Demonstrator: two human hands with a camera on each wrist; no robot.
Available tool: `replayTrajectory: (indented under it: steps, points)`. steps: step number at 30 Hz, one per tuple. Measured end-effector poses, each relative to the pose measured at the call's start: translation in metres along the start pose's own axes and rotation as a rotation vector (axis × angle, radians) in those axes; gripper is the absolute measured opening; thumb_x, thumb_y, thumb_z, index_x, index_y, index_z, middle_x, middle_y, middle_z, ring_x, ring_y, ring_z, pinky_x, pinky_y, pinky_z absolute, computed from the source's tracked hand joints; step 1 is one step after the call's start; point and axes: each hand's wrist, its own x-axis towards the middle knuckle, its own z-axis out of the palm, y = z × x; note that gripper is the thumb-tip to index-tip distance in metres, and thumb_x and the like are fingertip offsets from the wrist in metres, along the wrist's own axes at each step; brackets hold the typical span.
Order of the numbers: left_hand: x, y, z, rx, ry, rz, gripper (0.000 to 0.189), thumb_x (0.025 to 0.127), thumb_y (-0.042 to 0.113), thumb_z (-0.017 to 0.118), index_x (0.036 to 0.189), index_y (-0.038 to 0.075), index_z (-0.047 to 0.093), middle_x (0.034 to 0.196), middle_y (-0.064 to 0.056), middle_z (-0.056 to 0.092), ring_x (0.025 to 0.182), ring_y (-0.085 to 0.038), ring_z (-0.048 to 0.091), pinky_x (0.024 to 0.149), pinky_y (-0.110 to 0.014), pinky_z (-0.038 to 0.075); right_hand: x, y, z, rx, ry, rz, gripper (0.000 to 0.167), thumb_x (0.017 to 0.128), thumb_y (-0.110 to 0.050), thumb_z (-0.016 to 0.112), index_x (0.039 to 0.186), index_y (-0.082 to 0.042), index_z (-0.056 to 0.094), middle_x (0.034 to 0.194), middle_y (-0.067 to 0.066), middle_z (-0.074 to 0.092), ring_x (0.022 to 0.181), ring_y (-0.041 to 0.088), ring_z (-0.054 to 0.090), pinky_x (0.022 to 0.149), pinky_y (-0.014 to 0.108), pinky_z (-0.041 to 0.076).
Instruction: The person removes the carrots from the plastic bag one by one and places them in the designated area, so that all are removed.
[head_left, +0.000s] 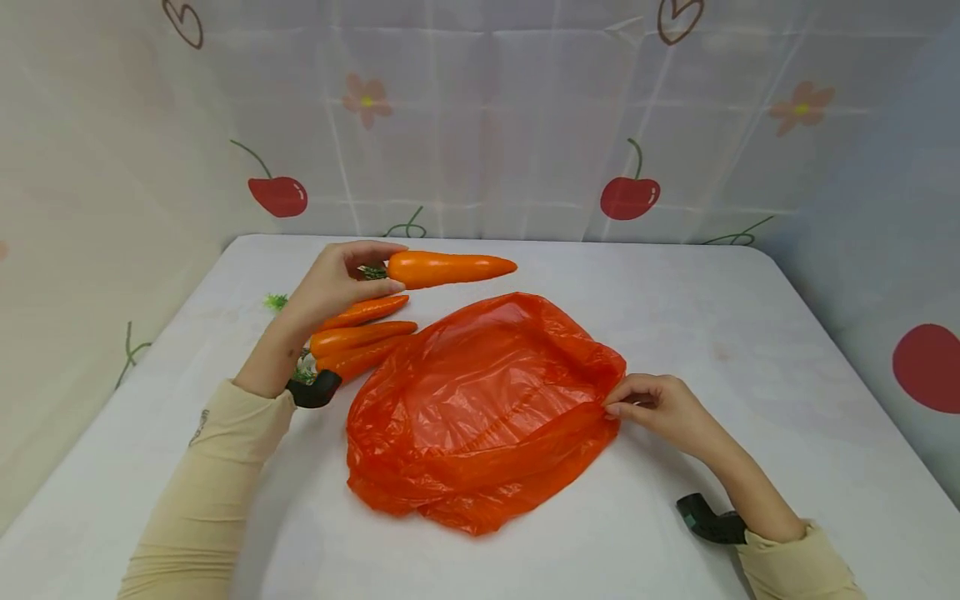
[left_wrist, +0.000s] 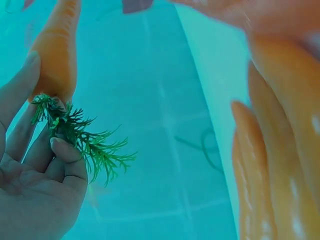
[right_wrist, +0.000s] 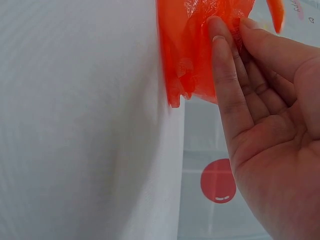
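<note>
My left hand [head_left: 339, 279] grips an orange carrot [head_left: 450, 268] by its thick leafy end, its tip pointing right above the table. In the left wrist view, green leaves [left_wrist: 85, 132] hang out beside the fingers of that hand. A thin red plastic bag [head_left: 487, 408] lies spread in the middle of the table, its mouth wide. At the bag's right edge, my right hand [head_left: 667, 412] pinches the film between thumb and fingers. Below the left hand several more carrots [head_left: 360, 337] lie side by side, partly hidden by the left forearm and touching or close to the bag.
The white table [head_left: 750, 333] has rounded far corners. A pale curtain [head_left: 480, 125] printed with cherries, flowers and hearts hangs behind it. Black wrist devices [head_left: 712, 521] are worn on both wrists. A green leafy tuft [head_left: 275, 302] shows left of the left wrist.
</note>
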Motion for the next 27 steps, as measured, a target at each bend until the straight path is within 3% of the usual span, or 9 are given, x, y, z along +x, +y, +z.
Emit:
replayTrajectory:
  steps: [6,13,20,27]
  points:
    - [-0.002,-0.026,-0.033,0.095,0.088,-0.084,0.046,0.083,0.024,0.073,0.125,0.010,0.061,0.116,-0.006,0.061,0.096,-0.017,0.054,0.075,-0.022,0.048,0.000,0.000,-0.001,-0.003,0.001,0.013,0.009,0.082,-0.005,0.071,0.090,-0.008,0.071,0.085,0.001,0.066,0.077,0.016,0.061,0.070,0.025,0.052]
    - [-0.003,-0.053,-0.063,0.215,0.124,-0.105,0.051,0.083,0.028,0.073,0.127,0.008,0.059,0.117,-0.011,0.060,0.092,-0.017,0.054,0.071,-0.019,0.047,0.001,-0.001,-0.001,0.002,-0.001,0.033,0.009,0.083,-0.005,0.070,0.091,-0.008,0.071,0.087,0.003,0.066,0.078,0.017,0.060,0.070,0.025,0.052]
    - [-0.005,-0.076,-0.078,0.213,0.131,-0.164,0.051,0.085,0.027,0.070,0.129,0.005,0.056,0.121,-0.014,0.058,0.096,-0.017,0.052,0.072,-0.017,0.044,0.001,-0.002,0.000,0.012,-0.001,0.035,0.009,0.083,-0.005,0.070,0.091,-0.007,0.071,0.087,0.003,0.066,0.077,0.017,0.060,0.069,0.026,0.053]
    - [0.002,-0.101,-0.089,0.246,0.109,-0.211,0.053,0.086,0.027,0.069,0.130,0.001,0.054,0.122,-0.019,0.056,0.102,-0.025,0.053,0.076,-0.016,0.044,-0.001,-0.003,0.001,0.020,0.002,0.048,0.008,0.083,-0.004,0.070,0.090,-0.007,0.071,0.086,0.002,0.066,0.077,0.017,0.060,0.070,0.026,0.053]
